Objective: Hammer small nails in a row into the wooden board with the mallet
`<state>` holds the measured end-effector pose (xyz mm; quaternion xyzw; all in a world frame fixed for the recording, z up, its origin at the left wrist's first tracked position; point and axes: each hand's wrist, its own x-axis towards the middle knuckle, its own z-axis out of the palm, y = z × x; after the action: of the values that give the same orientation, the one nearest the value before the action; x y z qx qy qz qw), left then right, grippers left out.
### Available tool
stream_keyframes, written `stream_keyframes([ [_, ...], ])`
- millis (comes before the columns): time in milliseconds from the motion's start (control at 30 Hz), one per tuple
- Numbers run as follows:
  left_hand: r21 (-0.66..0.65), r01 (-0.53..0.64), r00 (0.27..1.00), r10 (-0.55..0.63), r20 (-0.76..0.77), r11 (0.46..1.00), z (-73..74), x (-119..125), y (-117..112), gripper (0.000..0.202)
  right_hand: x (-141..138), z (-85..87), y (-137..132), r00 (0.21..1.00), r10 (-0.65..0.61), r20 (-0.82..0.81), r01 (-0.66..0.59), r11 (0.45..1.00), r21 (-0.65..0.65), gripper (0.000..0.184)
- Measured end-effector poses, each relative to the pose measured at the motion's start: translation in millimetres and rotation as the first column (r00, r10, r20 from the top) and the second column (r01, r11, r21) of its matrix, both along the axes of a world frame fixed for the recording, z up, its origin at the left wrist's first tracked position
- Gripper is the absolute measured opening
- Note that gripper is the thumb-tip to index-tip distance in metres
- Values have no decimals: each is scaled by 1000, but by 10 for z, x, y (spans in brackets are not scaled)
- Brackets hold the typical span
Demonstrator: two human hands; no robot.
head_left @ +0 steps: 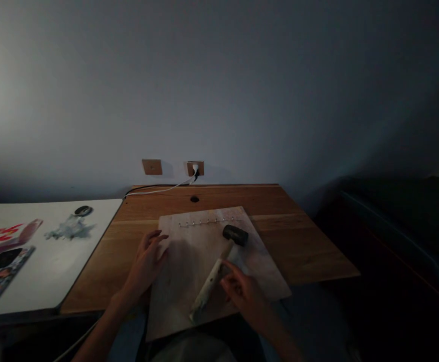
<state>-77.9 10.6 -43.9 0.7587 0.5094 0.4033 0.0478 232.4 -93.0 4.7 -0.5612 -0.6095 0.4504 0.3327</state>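
Observation:
A pale wooden board (189, 261) lies on a brown wooden desk (294, 241), with a row of small nails (204, 221) standing near its far edge. A mallet (219, 269) with a black head and a light handle rests on the board. My left hand (147, 261) lies on the board's left edge, fingers spread flat. My right hand (242, 291) hovers at the mallet's handle, fingers curled and touching it, without a clear grip.
A white table (53, 261) adjoins on the left, carrying colourful packets (0, 274), a crumpled grey piece and a dark round thing. Two wall sockets (174, 167) sit behind the desk, one with a white cable. Dark furniture (400, 226) stands to the right.

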Motion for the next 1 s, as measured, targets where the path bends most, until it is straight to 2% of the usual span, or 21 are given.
stream_keyframes([
  [100, -59, -18, 998, 15, -65, 998, -23, -159, -384, 32, 122, -28, -254, 995, -16, 101, 7, 996, 89, 46],
  [200, -114, -33, 991, 17, -136, 993, -37, -319, -692, 33, 319, -135, -415, 971, -141, 192, 97, 970, 221, 41],
  [267, -123, -20, 982, -3, -187, 992, -39, -382, -862, 34, 483, -233, -464, 931, -271, 243, 174, 918, 356, 38],
  [333, -106, 7, 972, -32, -231, 994, -34, -393, -1012, 38, 647, -334, -487, 856, -416, 308, 218, 829, 515, 35],
  [400, -69, 36, 957, -54, -283, 997, -19, -367, -1142, 50, 792, -425, -503, 771, -506, 387, 183, 757, 627, 37],
  [433, -45, 56, 945, -67, -319, 997, -8, -349, -1198, 57, 854, -464, -512, 733, -530, 426, 154, 739, 655, 38],
  [533, 6, 125, 888, -109, -446, 992, 36, -307, -1319, 73, 987, -552, -543, 651, -556, 516, 99, 737, 669, 43],
  [600, 12, 161, 849, -132, -512, 987, 58, -296, -1360, 78, 1030, -589, -560, 626, -569, 534, 104, 739, 665, 45],
  [700, 16, 161, 824, -125, -552, 987, 48, -286, -1384, 84, 1041, -610, -569, 638, -587, 498, 172, 740, 651, 48],
  [833, 12, 124, 835, -98, -541, 992, -27, -251, -1408, 83, 1030, -601, -567, 688, -587, 427, 260, 749, 610, 52],
  [1000, 40, 141, 841, -98, -532, 989, -75, -210, -1470, 73, 1038, -609, -576, 667, -616, 420, 305, 740, 600, 59],
])
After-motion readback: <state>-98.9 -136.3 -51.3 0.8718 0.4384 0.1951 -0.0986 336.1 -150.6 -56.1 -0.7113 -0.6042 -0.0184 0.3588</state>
